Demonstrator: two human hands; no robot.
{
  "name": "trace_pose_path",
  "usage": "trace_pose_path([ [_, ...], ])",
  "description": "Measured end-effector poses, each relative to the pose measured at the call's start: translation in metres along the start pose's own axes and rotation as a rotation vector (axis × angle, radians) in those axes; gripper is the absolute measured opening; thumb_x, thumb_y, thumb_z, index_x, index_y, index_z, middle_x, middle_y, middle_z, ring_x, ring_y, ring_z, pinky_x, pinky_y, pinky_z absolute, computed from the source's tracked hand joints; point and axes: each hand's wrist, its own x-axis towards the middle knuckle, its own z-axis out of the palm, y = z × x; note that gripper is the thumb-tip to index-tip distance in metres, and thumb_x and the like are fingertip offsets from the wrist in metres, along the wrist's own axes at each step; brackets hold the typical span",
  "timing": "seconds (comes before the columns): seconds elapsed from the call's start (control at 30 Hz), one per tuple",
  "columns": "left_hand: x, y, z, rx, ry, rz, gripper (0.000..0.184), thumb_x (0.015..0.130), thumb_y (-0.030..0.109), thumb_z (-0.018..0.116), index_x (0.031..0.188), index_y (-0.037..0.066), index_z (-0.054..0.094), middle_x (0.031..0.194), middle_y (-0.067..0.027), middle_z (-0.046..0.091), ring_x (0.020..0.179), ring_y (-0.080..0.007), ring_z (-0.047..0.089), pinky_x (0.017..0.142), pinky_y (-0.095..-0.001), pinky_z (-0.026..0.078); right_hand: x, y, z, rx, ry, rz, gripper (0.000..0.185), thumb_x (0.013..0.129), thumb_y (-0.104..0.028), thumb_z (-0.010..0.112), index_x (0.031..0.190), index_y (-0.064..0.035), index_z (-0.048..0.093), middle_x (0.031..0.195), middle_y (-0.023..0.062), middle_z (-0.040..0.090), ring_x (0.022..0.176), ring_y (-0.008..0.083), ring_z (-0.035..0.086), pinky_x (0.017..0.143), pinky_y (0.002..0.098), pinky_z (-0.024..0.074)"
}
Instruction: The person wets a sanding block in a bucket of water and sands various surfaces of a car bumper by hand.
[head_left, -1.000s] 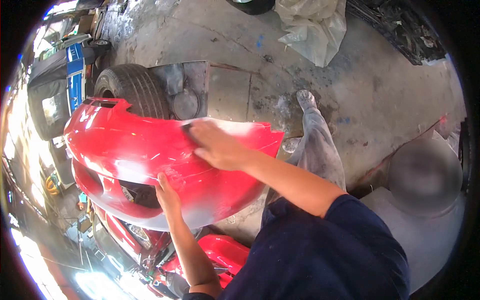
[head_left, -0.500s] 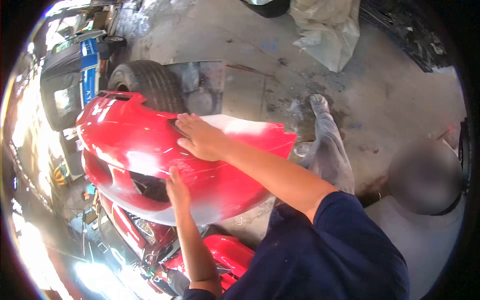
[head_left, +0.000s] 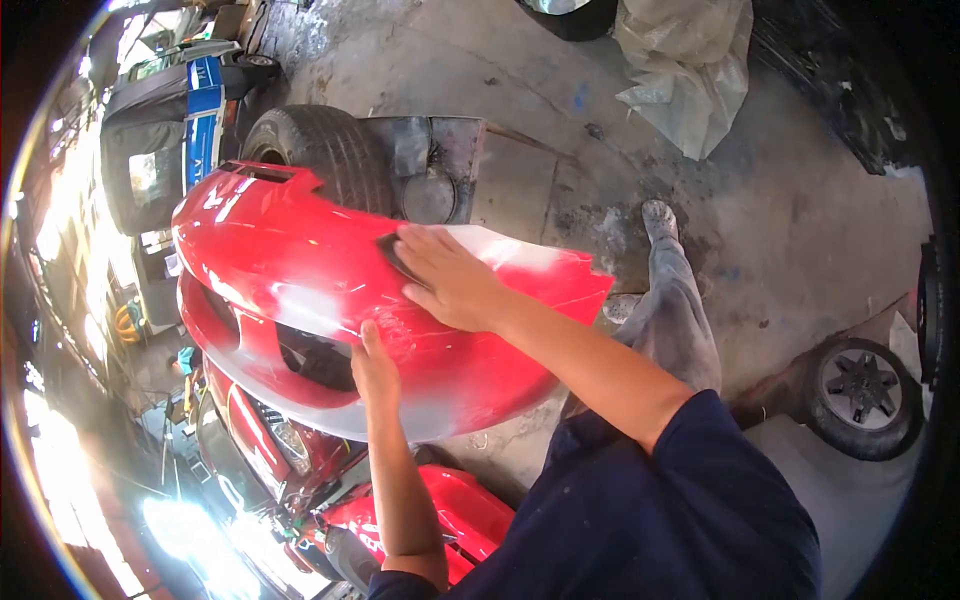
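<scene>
A red car bumper [head_left: 270,240] with whitish sanded or primed patches lies across the view in front of me. My right hand [head_left: 450,275] rests on its upper face, fingers stretched and pressed over a dark sanding sheet [head_left: 395,255]. Only the far edge of that sheet shows past the fingertips. Lower down, my left hand [head_left: 377,375] grips the rim of the bumper's dark opening, thumb on the outer face. The fingers behind the rim are hidden.
Behind the bumper stands a wide tyre [head_left: 330,150] beside a metal panel [head_left: 515,180]. A red motorcycle [head_left: 465,510] is close at lower left. Plastic sheeting [head_left: 685,70] lies at the top, a wheel [head_left: 862,390] at right, and a dark vehicle [head_left: 145,150] at upper left.
My right hand has slid a little toward the bumper's right end with the sheet beneath it. My left hand stays at the opening. The whole view has shifted slightly.
</scene>
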Motion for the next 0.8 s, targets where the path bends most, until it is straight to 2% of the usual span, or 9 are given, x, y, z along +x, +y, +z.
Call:
trace_pose_path([
  [0.17,-0.002,0.002,0.001,-0.110,0.040,0.105,0.083,0.104,0.062,0.043,0.134,-0.015,0.054,0.129,-0.0363,0.061,0.123,-0.0473,0.058,0.105,-0.0484,0.042,-0.133,0.068,-0.007,-0.071,-0.043,0.222,0.071,0.105,-0.031,0.050,0.162,0.0003,0.020,0.170,0.0220,0.014,0.159,0.0307,0.010,0.129,0.0460,0.0102],
  [0.27,-0.002,0.002,0.003,-0.130,0.016,0.086,0.083,0.105,0.061,0.044,0.140,-0.014,0.050,0.136,-0.0330,0.059,0.128,-0.0431,0.056,0.108,-0.0464,0.041,-0.167,0.077,0.031,-0.027,0.104,0.495,0.073,0.104,-0.030,0.053,0.161,0.0015,0.020,0.169,0.0240,0.014,0.159,0.0342,0.010,0.129,0.0467,0.0108],
  [0.37,-0.001,0.000,0.005,-0.160,0.001,0.074,0.090,0.103,0.065,0.045,0.146,-0.014,0.044,0.144,-0.0314,0.054,0.134,-0.0379,0.052,0.112,-0.0430,0.039,-0.121,0.021,0.019,0.114,0.141,0.411,0.072,0.104,-0.033,0.053,0.159,0.0043,0.024,0.168,0.0258,0.015,0.158,0.0366,0.012,0.129,0.0464,0.0115],
  [0.47,-0.005,0.010,-0.002,-0.254,-0.070,0.016,0.091,0.103,0.065,0.045,0.147,-0.014,0.042,0.145,-0.0317,0.052,0.134,-0.0373,0.052,0.112,-0.0426,0.040,-0.129,0.035,0.010,0.014,0.053,0.289,0.071,0.104,-0.030,0.053,0.159,0.0047,0.024,0.167,0.0288,0.017,0.157,0.0408,0.015,0.128,0.0475,0.0129],
  [0.6,0.002,-0.005,0.002,-0.134,0.002,0.051,0.093,0.102,0.066,0.045,0.147,-0.014,0.041,0.147,-0.0312,0.051,0.134,-0.0367,0.053,0.111,-0.0413,0.042,-0.137,0.085,0.034,0.158,0.332,0.881,0.069,0.105,-0.030,0.050,0.157,0.0074,0.025,0.166,0.0293,0.018,0.156,0.0410,0.017,0.128,0.0464,0.0132],
  [0.63,0.003,-0.003,0.002,-0.139,-0.008,0.039,0.093,0.102,0.067,0.045,0.147,-0.015,0.041,0.147,-0.0313,0.051,0.134,-0.0368,0.053,0.111,-0.0414,0.041,-0.129,0.062,0.025,0.271,0.341,0.798,0.069,0.106,-0.031,0.048,0.158,0.0083,0.023,0.167,0.0294,0.015,0.156,0.0410,0.016,0.129,0.0449,0.0131],
  [0.67,0.002,0.000,0.002,-0.147,-0.015,0.023,0.094,0.102,0.067,0.044,0.147,-0.015,0.041,0.147,-0.0314,0.051,0.134,-0.0370,0.053,0.112,-0.0414,0.041,-0.124,0.038,0.023,0.136,0.229,0.645,0.068,0.107,-0.029,0.047,0.158,0.0081,0.023,0.166,0.0300,0.018,0.156,0.0404,0.018,0.129,0.0433,0.0132],
  [0.73,0.001,-0.006,-0.002,-0.156,-0.028,0.013,0.095,0.102,0.068,0.044,0.147,-0.016,0.041,0.146,-0.0315,0.051,0.134,-0.0372,0.053,0.112,-0.0415,0.041,-0.125,0.027,0.027,-0.013,0.209,0.389,0.066,0.107,-0.027,0.048,0.158,0.0085,0.023,0.166,0.0307,0.019,0.156,0.0400,0.018,0.129,0.0420,0.0131],
  [0.8,0.008,-0.010,0.000,-0.175,-0.046,0.052,0.096,0.101,0.069,0.044,0.147,-0.016,0.041,0.146,-0.0316,0.051,0.134,-0.0374,0.053,0.112,-0.0416,0.040,-0.132,0.056,0.025,0.146,0.278,0.627,0.066,0.107,-0.025,0.049,0.158,0.0079,0.024,0.166,0.0303,0.019,0.156,0.0404,0.017,0.129,0.0423,0.0131],
])
